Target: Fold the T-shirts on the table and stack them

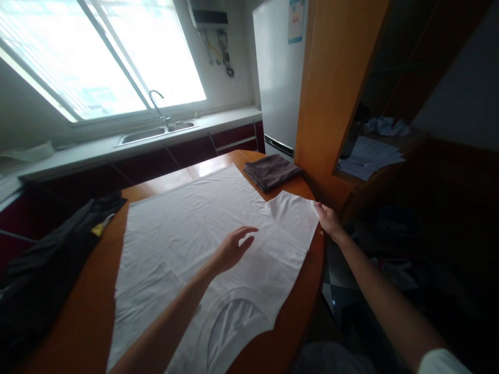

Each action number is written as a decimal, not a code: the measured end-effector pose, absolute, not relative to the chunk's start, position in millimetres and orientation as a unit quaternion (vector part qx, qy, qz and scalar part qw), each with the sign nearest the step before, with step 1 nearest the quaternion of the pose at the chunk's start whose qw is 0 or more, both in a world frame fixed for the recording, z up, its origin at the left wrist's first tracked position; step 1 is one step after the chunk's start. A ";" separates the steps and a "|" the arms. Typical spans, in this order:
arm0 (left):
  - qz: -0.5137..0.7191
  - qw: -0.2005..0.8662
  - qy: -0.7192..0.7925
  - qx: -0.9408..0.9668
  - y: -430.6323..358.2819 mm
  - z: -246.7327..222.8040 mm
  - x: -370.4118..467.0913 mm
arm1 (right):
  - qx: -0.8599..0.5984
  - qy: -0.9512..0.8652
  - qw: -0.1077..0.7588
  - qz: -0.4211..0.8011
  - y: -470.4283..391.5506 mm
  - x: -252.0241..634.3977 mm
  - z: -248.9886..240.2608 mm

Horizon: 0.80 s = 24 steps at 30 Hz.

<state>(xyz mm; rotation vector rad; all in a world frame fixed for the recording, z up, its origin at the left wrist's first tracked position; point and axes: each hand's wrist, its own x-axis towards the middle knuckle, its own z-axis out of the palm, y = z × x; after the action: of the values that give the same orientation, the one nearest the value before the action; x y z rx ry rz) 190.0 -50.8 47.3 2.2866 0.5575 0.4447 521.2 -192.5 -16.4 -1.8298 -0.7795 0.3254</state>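
Observation:
A white T-shirt lies spread over the wooden table, its neckline toward me and its hem toward the window. At the table's right edge my right hand pinches the end of one sleeve, pulling it out to the side. My left hand hovers over the upper part of the shirt, fingers apart and curved, holding nothing. Light wrinkles run across the cloth. The other sleeve is out of view or hidden by my left forearm.
A folded dark grey garment rests at the table's far right. Dark clothing hangs over the left side. Beyond are a sink, a counter and a fridge. A wooden cabinet stands close on the right, papers on its shelf.

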 end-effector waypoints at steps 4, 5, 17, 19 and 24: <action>0.165 0.384 0.231 0.879 -49.6 39.6 189.8 | -0.792 -0.340 0.492 0.124 -191.1 519.8 -12.3; 0.165 0.395 0.236 0.873 -49.0 37.5 190.4 | -0.797 -0.343 0.482 0.122 -191.0 518.0 -8.9; 0.232 0.725 0.341 0.551 -57.6 43.8 197.4 | -0.551 -0.751 0.320 0.173 -218.9 373.1 77.5; 0.239 0.708 0.380 0.545 -62.0 41.9 191.9 | -0.513 -0.788 0.270 0.207 -222.7 357.6 76.3; 0.208 0.623 0.380 0.651 -67.5 25.6 183.3 | -0.574 -0.707 0.375 0.174 -227.3 370.1 53.9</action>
<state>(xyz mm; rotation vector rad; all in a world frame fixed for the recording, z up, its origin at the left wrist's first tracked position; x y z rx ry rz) 183.3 -67.5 25.6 1.4959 0.8717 0.4778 370.1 -227.3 53.9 -1.4685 -1.8109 0.4464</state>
